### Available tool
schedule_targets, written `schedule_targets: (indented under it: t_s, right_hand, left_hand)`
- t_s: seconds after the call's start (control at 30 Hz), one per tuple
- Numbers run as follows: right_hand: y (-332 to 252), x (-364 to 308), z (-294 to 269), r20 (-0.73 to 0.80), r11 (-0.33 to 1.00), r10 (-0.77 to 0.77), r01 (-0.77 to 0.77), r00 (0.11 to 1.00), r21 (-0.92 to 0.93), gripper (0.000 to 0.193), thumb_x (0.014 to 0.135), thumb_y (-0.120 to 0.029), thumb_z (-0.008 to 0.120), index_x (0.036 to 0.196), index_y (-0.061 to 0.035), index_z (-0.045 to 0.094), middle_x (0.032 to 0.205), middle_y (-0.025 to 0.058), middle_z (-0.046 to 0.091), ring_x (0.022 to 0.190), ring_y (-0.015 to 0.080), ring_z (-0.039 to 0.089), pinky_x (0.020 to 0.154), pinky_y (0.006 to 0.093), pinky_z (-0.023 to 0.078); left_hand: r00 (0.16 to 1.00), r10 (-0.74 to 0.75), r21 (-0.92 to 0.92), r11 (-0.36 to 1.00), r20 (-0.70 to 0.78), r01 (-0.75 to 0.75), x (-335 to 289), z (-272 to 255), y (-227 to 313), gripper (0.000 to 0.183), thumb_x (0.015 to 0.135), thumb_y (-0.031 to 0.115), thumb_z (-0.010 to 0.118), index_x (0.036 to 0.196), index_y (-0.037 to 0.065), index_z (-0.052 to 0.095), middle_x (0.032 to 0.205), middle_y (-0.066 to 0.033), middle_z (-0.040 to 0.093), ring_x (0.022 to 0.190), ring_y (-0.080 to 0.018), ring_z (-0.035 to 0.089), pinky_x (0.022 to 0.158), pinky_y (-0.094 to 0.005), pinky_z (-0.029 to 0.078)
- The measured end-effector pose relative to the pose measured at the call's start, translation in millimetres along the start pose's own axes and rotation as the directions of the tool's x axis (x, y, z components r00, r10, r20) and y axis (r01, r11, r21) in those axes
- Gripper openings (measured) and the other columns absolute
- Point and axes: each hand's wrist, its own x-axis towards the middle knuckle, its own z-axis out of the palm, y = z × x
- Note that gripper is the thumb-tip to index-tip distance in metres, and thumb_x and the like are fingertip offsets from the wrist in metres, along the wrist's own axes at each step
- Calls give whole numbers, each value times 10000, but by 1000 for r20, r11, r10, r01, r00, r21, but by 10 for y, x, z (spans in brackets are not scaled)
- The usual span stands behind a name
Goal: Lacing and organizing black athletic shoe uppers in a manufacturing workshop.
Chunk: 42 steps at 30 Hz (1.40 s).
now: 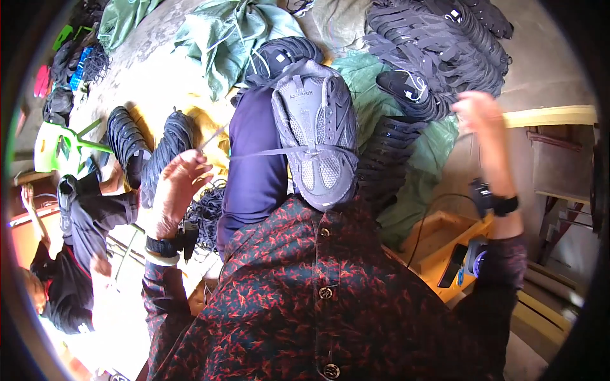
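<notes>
A grey shoe upper (311, 120) with mesh panels lies on my lap, over a leg in dark trousers, its toe pointing toward me. A flat grey lace (267, 153) crosses the toe area and runs off to the left. My left hand (181, 174) is beside the knee with fingers pinched, and a thin strand of the lace rises from the fingertips. My right hand (481, 114) is raised well to the right of the shoe upper, its fingers curled but smeared by motion. Whether it holds anything I cannot make out.
Strung dark shoe uppers (438, 57) pile up at the far right, with more bundles (149, 149) at left. Green sheets (235, 38) lie behind. A yellow wooden box (438, 244) stands at my right. Another person (70, 273) sits at left near a green stool (57, 149).
</notes>
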Motion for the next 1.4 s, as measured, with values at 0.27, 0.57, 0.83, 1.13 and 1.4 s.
schedule_targets:
  t_s: [0.27,0.57,0.83,1.13,1.4]
  right_hand:
    - [-574,-358,1702,208,988,-61,29,976,151,126,906,-110,700,981,-9,705,831,24,690,682,84,563,650,248,462]
    - [-664,-388,1693,318,996,-93,92,943,18,78,890,-80,706,871,-9,680,768,13,588,723,89,545,668,271,456]
    - [-687,-431,1638,375,974,-169,213,911,-81,74,879,-69,678,823,-25,656,738,40,561,668,144,533,636,297,453]
    - [-646,-423,1687,313,992,-125,108,941,72,121,841,-82,673,752,-48,598,702,63,543,658,227,578,627,353,466]
    - [-549,-461,1755,300,995,-104,102,948,21,127,838,-86,690,758,-36,605,714,80,566,654,244,594,633,368,475]
  left_hand:
    - [972,193,666,709,132,-231,-53,511,95,267,1007,219,643,1143,-11,636,934,-34,662,800,-94,619,723,-248,506]
    - [883,-28,634,707,468,-314,343,1676,287,322,1035,250,601,1217,-8,667,834,10,633,632,-43,572,584,-201,492]
    - [869,-160,736,615,468,-283,472,1916,316,268,973,139,642,1174,-31,690,851,-38,700,649,-68,606,559,-245,530]
    - [849,-318,797,576,421,-180,580,2089,301,222,936,143,680,1034,-53,711,839,-60,698,628,-88,625,519,-254,556]
    - [831,-383,863,462,403,-205,571,2147,311,161,890,95,689,964,-46,708,767,-48,676,593,-92,610,519,-267,553]
